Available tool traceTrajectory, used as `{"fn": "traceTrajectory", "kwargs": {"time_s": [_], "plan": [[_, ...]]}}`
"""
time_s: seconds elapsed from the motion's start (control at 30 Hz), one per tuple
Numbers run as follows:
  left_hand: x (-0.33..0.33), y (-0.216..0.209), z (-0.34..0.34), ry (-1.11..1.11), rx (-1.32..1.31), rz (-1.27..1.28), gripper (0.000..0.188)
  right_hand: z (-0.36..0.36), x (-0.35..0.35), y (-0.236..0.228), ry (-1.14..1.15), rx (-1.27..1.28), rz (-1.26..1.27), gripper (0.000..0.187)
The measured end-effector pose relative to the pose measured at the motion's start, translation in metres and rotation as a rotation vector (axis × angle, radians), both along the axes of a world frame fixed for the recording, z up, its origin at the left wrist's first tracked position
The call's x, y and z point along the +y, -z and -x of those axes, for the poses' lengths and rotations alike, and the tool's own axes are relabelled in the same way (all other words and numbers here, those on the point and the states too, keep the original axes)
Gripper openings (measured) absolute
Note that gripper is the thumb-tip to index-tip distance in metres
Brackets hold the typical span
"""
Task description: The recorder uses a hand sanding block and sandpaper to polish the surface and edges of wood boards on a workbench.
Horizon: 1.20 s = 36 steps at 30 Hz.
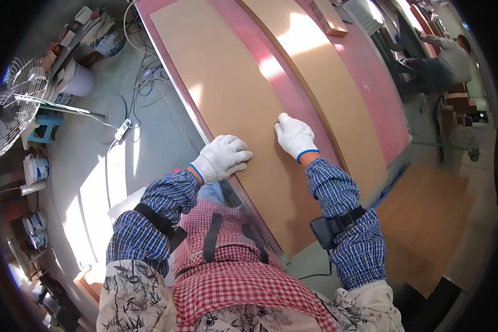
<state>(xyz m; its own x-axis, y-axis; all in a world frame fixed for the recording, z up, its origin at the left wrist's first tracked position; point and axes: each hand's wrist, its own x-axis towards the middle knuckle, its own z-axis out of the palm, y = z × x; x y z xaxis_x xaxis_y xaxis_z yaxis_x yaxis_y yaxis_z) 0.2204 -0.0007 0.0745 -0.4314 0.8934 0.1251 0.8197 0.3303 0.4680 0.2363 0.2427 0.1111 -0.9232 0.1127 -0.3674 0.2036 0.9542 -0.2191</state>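
A long tan board (221, 83) lies on a table with a pink, dimpled cover (260, 55). My left hand (222, 157), in a white knit glove with a blue cuff, rests on the board's left edge with its fingers stretched over the top. Toward the board's right edge, my right hand (295, 134), gloved the same way, is closed with its knuckles up. Whatever it may grip is hidden under the fingers. A second tan board (321, 72) lies alongside to the right, with a pink strip between the two.
A wood block (329, 19) sits at the table's far end. On the left floor stand a wire fan (16, 105), a blue stool (45, 128), tubs and a power strip (123, 129) with loose cables. Brown panels (426, 221) lie low at right. Another person (442, 63) works at far right.
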Motion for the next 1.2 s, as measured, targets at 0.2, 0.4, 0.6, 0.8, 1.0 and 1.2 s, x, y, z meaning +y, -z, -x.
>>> {"fn": "traceTrajectory", "kwargs": {"time_s": [0.2,0.4,0.6,0.8,1.0,1.2], "plan": [[0.032,-0.013,-0.022,0.118,-0.051,-0.332,0.027,0.083,0.001,-0.035,-0.006,-0.004,-0.061,0.029],[0.034,-0.026,-0.037,0.153,-0.048,-0.379,0.03,0.175,-0.025,-0.056,-0.005,0.036,-0.078,0.031],[0.035,-0.011,-0.055,0.139,0.153,-0.468,0.037,0.275,-0.057,-0.057,-0.038,0.049,-0.112,0.033],[0.043,-0.006,-0.066,0.195,-0.029,-0.475,0.037,0.371,-0.08,-0.061,-0.088,0.081,-0.144,0.038],[0.049,0.001,-0.075,0.078,-0.025,-0.608,0.033,0.457,-0.088,-0.049,-0.169,0.141,-0.213,0.04],[0.052,0.011,-0.086,0.111,-0.089,-0.57,0.03,0.497,-0.097,-0.049,-0.254,0.157,-0.231,0.041]]}}
